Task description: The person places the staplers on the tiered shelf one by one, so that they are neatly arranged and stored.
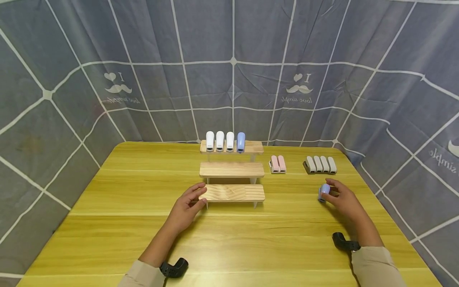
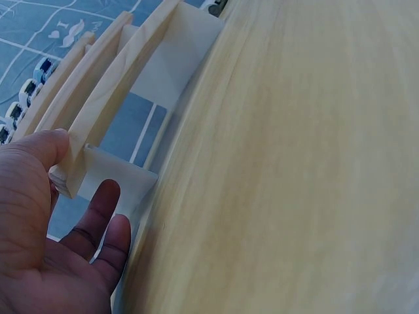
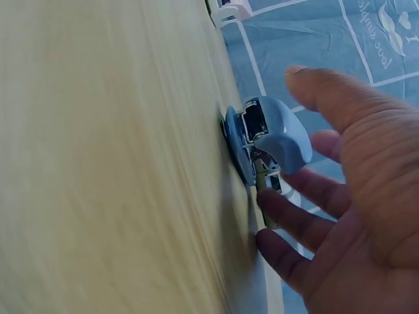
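Note:
A three-tier wooden display stand [image 1: 233, 193] stands mid-table on pale legs. My left hand [image 1: 186, 207] holds the left end of its lowest board; in the left wrist view the thumb [image 2: 55, 145] lies against the board and two fingers stand loose below. On the right, a blue mini stapler [image 3: 281, 134] sits on the table. Around it is my right hand [image 1: 342, 199], thumb and fingers spread, the thumb apart from the stapler in the right wrist view. Three white staplers [image 1: 220, 140] and another blue stapler [image 1: 241, 141] stand in a row on the top board.
Two pink staplers [image 1: 277, 164] lie right of the stand. Farther right is a row of several off-white staplers [image 1: 320, 164], beyond my right hand. A grey-blue checked curtain [image 1: 233, 87] hangs behind and along both sides of the wooden table [image 1: 229, 247].

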`<state>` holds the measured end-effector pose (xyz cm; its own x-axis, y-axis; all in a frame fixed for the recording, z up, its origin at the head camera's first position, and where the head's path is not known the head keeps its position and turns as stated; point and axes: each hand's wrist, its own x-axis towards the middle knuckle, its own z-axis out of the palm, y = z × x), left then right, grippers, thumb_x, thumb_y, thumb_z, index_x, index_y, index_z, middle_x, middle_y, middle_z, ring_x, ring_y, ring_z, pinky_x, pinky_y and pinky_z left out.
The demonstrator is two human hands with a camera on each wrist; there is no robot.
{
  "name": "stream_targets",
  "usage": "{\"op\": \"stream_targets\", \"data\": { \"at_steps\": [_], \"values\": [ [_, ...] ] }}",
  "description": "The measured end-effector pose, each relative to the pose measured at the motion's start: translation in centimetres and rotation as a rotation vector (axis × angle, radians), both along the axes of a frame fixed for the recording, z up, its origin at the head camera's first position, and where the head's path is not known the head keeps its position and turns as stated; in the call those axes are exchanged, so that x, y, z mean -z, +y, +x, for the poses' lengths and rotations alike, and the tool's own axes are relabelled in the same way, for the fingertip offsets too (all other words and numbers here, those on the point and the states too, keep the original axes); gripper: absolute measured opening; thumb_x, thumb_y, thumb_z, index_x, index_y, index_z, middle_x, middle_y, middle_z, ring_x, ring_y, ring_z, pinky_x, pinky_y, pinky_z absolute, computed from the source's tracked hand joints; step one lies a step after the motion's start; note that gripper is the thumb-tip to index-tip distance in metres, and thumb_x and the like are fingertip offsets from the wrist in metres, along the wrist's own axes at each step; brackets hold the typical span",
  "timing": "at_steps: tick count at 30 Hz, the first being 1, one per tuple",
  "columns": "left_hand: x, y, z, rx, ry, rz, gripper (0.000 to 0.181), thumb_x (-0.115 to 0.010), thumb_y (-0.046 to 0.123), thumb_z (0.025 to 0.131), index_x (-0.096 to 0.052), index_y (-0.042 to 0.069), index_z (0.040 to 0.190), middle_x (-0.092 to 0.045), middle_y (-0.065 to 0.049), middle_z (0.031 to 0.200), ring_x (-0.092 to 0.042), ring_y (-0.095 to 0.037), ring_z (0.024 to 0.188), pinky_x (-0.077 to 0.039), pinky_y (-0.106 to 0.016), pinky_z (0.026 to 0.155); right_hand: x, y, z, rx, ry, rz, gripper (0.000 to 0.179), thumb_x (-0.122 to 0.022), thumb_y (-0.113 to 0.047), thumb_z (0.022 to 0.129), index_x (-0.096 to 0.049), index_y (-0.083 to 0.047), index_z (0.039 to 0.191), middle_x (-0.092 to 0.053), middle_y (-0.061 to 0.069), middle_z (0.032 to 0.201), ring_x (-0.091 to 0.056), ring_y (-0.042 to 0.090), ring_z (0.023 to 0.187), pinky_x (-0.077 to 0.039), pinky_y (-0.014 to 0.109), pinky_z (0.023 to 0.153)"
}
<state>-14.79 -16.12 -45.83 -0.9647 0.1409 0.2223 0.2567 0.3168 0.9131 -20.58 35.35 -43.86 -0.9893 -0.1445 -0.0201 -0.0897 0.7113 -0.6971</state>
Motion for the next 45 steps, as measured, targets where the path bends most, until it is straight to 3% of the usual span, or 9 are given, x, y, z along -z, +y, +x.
{"op": "stream_targets", "data": {
  "at_steps": [6, 27, 45],
  "values": [
    [-0.1, -0.2, 0.0, 0.003, 0.020, -0.003, 0.043, -0.066, 0.018, 0.098, -0.059, 0.000, 0.136, -0.048, -0.008, 0.148, -0.058, -0.026, 0.116, -0.051, -0.026, 0.088, 0.4, -0.2, 0.0, -0.005, 0.007, 0.045, 0.076, -0.065, -0.033, 0.098, -0.029, 0.008, 0.151, -0.046, 0.037, 0.136, -0.049, 0.052, 0.122, -0.046, 0.059, 0.093],
    [-0.1, 0.1, 0.0, -0.003, -0.014, 0.001, 0.044, -0.066, 0.019, 0.097, -0.059, 0.001, 0.137, -0.048, -0.003, 0.148, -0.057, -0.024, 0.118, -0.051, -0.026, 0.089, 0.9, 0.3, 0.2, -0.057, 0.031, 0.077, 0.076, -0.068, -0.022, 0.097, -0.025, 0.011, 0.150, -0.040, 0.041, 0.140, -0.042, 0.057, 0.126, -0.039, 0.063, 0.098],
    [-0.2, -0.1, 0.1, 0.007, -0.018, -0.007, 0.044, -0.065, 0.021, 0.098, -0.058, 0.001, 0.137, -0.047, -0.004, 0.149, -0.057, -0.022, 0.118, -0.050, -0.028, 0.091, 1.3, 0.4, 0.3, -0.034, 0.036, 0.081, 0.076, -0.067, -0.021, 0.097, -0.024, 0.011, 0.150, -0.039, 0.042, 0.140, -0.043, 0.057, 0.125, -0.039, 0.064, 0.099]
  ]
}}
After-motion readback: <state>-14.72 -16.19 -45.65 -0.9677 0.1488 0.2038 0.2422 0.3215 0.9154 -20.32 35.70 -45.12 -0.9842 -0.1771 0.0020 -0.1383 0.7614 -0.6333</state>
